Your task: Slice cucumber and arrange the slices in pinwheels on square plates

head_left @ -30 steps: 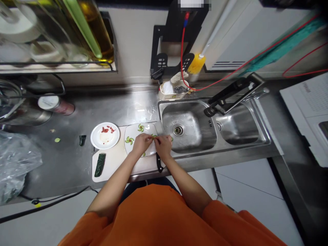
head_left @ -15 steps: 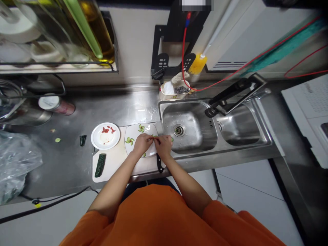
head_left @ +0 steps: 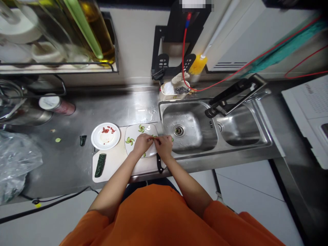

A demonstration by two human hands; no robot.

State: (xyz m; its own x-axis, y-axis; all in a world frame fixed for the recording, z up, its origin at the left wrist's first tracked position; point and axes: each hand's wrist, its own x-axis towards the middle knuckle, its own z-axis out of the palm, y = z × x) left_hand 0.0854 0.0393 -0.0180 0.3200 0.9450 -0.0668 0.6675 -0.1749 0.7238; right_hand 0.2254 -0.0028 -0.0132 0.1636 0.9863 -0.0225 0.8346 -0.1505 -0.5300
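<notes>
Over the right part of a square white plate, my left hand and my right hand meet with pinched fingertips. Whatever small thing they hold is too small to make out; a bit of green and red shows there. Green cucumber fans with red centres, such as a cucumber garnish, lie around the plate. A black-handled knife lies below my right hand, its blade mostly hidden. Left of the square plate, a round white plate carries small red pieces. A cucumber piece rests on the white cutting board.
A double steel sink with a black faucet is on the right. A cucumber end, a cucumber slice, a lidded jar and a clear plastic bag are on the left counter. A spice rack hangs above.
</notes>
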